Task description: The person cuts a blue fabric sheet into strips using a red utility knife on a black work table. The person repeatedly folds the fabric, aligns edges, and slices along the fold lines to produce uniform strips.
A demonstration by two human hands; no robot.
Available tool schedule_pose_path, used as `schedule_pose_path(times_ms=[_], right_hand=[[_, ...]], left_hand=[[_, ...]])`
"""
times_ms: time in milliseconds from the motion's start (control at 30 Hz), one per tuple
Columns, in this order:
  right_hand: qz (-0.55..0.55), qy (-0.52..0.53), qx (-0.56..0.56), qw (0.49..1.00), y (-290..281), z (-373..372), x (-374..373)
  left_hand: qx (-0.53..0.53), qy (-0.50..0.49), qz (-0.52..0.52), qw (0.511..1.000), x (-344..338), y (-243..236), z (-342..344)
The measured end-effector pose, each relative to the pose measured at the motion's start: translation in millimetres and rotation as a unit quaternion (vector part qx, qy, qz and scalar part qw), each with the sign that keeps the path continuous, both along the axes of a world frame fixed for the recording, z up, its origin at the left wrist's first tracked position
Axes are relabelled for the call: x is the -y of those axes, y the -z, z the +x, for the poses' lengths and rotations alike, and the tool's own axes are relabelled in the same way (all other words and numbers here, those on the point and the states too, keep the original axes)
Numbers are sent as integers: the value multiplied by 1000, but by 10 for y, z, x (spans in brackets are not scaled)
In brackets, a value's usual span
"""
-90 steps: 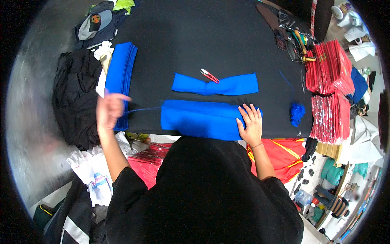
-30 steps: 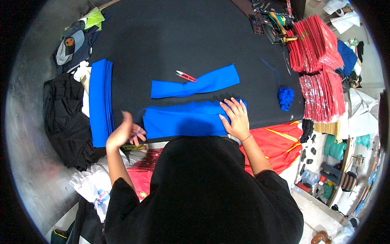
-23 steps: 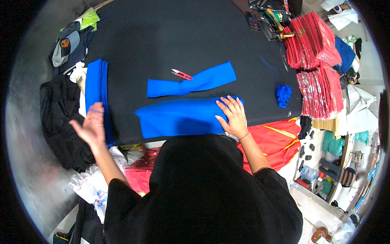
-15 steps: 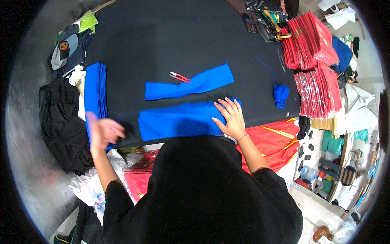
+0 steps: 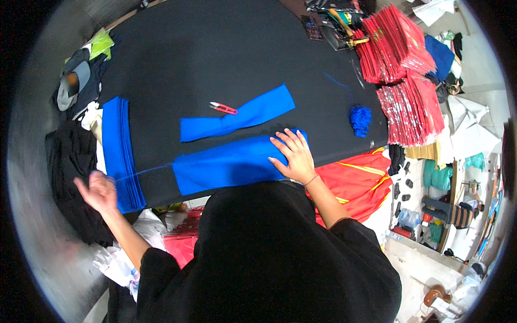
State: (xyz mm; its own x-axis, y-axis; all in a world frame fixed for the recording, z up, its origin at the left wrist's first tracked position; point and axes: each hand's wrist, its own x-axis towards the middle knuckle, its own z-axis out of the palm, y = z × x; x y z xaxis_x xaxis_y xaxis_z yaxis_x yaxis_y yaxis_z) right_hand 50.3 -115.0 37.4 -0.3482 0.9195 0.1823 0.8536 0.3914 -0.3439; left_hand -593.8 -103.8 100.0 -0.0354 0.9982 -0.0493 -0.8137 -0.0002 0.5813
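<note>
A blue fabric strip [image 5: 226, 161] lies lengthwise along the near edge of the black table. My right hand [image 5: 295, 159] rests flat on its right end, fingers stretched out. From the strip's left end a thin blue thread [image 5: 145, 171] runs straight to my left hand [image 5: 100, 192]. That hand is beyond the table's left side, slightly blurred, gripping the thread while some fingers stick out. Farther back lies a second blue strip [image 5: 237, 116], slightly twisted. Red-handled thread snips [image 5: 223, 109] touch its upper edge. A stack of folded blue strips [image 5: 121, 151] stands beside my left hand.
A blue tangle of thread [image 5: 360, 121] sits on the table's right. Red packets in shiny plastic [image 5: 409, 107] are piled at the right edge. Black cloth [image 5: 70, 172] and a grey cap [image 5: 75, 86] lie at the left. Red-orange fabric [image 5: 355, 185] hangs by my right arm.
My left hand has moved left and outward, and a taut thread now stretches from the strip to it. My right hand stays on the strip. The whole view has shifted slightly.
</note>
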Motion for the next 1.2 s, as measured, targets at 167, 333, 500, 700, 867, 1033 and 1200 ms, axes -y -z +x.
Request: schedule_pose_path(times_ms=[167, 333, 500, 700, 867, 1033, 1200], right_hand=[[13, 0, 23, 1000, -25, 5, 4], [8, -8, 18, 1000, 76, 15, 73], [14, -19, -1, 1000, 36, -11, 20], [22, -2, -3, 1000, 96, 6, 44], [29, 8, -10, 1000, 121, 38, 93], [39, 1, -19, 999, 103, 16, 73], [54, 19, -20, 998, 119, 49, 97]], left_hand=[[-632, 200, -252, 705, 116, 266, 1407], [103, -105, -152, 977, -99, -4, 1225], [114, -267, 44, 956, 201, -8, -342], [-584, 267, -344, 685, 140, -114, 1449], [-64, -118, -201, 970, -127, -60, 1536], [158, -214, -27, 963, 27, 64, 81], [-74, 210, -56, 973, -53, 24, 423]])
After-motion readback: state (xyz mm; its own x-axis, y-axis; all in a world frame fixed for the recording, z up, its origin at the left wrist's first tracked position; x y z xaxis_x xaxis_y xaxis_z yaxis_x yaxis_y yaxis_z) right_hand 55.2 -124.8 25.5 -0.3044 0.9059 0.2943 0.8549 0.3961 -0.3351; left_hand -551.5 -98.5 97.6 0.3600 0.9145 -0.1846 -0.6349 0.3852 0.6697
